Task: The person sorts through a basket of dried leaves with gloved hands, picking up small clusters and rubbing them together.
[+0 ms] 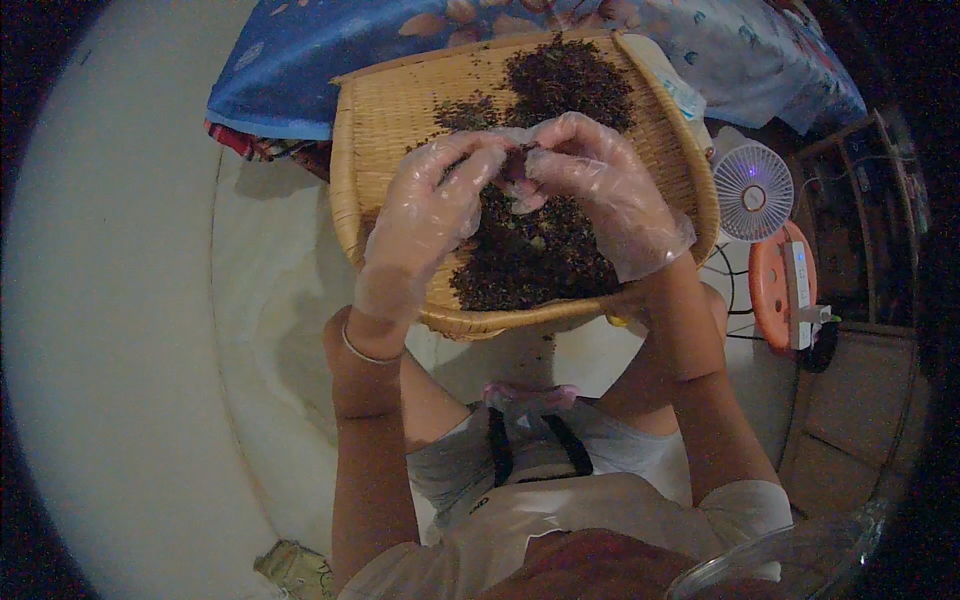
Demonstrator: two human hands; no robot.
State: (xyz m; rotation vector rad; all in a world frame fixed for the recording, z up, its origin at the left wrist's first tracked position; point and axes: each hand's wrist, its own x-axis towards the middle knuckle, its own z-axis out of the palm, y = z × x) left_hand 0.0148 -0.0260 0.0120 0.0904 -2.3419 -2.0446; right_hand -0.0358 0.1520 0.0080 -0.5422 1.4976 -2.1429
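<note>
Dark leaf pile [530, 250] runs lengthwise up tray [400, 110].

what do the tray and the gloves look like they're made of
The tray looks like woven bamboo or cane: tan, matte, with fine parallel strips and a bound rim. The gloves on the left hand and right hand look like thin clear plastic film, wrinkled and slightly glossy.
</note>
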